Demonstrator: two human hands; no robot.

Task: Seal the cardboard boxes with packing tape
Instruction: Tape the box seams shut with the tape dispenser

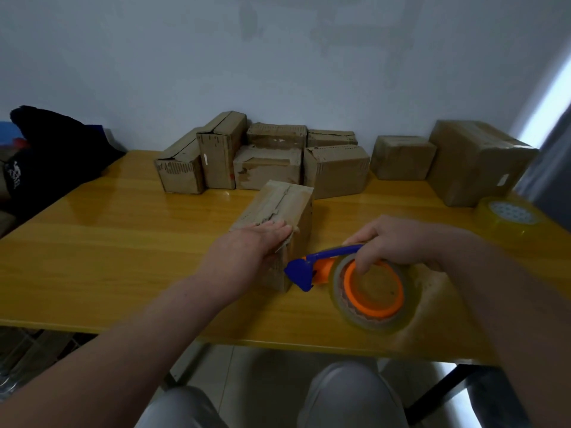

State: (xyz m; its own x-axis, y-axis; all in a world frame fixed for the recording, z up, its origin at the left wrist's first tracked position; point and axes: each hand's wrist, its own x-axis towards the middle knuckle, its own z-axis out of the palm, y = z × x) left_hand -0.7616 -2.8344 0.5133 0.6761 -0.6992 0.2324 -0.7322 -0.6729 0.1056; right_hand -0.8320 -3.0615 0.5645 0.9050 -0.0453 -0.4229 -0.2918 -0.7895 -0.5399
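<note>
We look down on a broad yellow wooden counter [123, 257] that runs to a pale wall. At the far left edge we see a black cloth bag [58, 149] slumped partly onto it. Against the wall, at far centre, a cluster of worn cardboard boxes [262, 159] stands packed side by side, some with torn flaps. At the far right sits a large taped box [472, 162], and a smaller box [401, 157] stands just beside it on its left. Nearer to us, in the middle of the counter, one long cardboard box [287, 208] lies apart from the others with its short end toward us, a ragged seam running along its top. The person's left hand [265, 239] lies flat on the near end of that top, fingers straight and pressed together. Just right of this box's near corner we see a blue and orange tape dispenser [312, 270], its blue nose close to the box; whether it touches we cannot tell. It carries a roll of clear packing tape [336, 291] on an orange core. The right hand [398, 242] grips the dispenser from above, fingers curled over its handle and the roll. A spare tape roll [506, 216] lies flat at the counter's right edge, near the large taped box.
</note>
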